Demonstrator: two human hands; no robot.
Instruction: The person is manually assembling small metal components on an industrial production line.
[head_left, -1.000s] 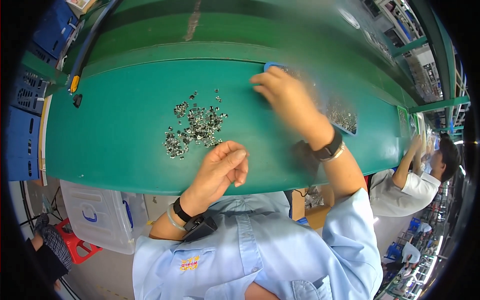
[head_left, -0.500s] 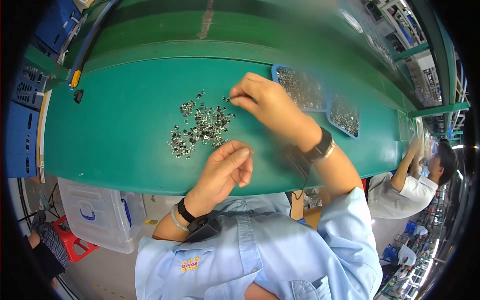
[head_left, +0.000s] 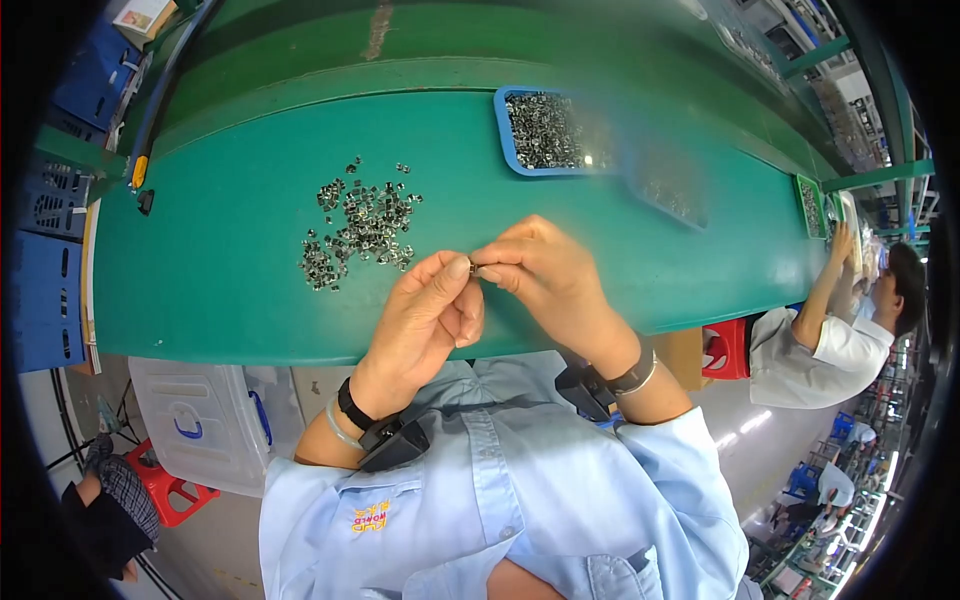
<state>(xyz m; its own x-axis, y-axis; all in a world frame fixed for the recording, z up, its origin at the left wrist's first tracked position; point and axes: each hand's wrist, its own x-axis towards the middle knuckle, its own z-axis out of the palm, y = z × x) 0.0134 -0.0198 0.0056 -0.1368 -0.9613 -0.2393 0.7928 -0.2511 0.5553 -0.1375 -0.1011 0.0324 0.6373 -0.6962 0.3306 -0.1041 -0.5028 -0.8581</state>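
Note:
Over the near side of the green table, my left hand (head_left: 425, 308) and my right hand (head_left: 548, 278) meet fingertip to fingertip. Pinched between them is a small dark metal part (head_left: 473, 268), mostly hidden by the fingers. Both hands are closed, thumbs against forefingers. Just beyond and left of my left hand lies a loose pile of small shiny metal parts (head_left: 368, 226), with a few strays round its edges. A blue tray (head_left: 510, 165) full of similar small metal pieces stands farther off to the right.
A second blue tray (head_left: 665, 205), blurred, sits right of the first. A yellow-handled cutter (head_left: 140, 172) lies at the table's far left. Below the left edge stands a clear plastic box (head_left: 195, 420) beside a red stool (head_left: 170, 490). A co-worker (head_left: 820, 340) sits at the right.
My right hand has come back from beside the pile to meet my left hand, and both now pinch a small metal part. The view has shifted, too.

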